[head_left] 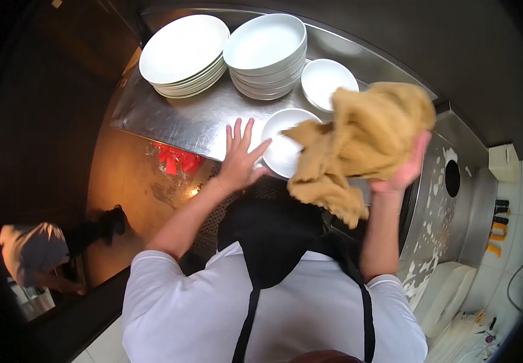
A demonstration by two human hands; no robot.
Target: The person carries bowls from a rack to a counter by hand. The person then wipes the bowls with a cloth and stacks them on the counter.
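One other person (40, 248) in a light top shows at the far left. Next comes a red bundle (179, 159), down past the edge of the metal counter (195, 118). A stack of white plates (184, 48) stands on the counter. The left hand (240, 160) is released, its fingers spread, its thumb side by the rim of a small white bowl (279, 151). Behind are a stack of larger bowls (265, 45) and further small bowls (328, 81). A tan cloth (382, 130) hangs bunched over the small bowl's right side, grasped by the right hand (403, 172). Rightmost, white splashes spot a metal surface (468, 196) with a dark round hole (452, 178).
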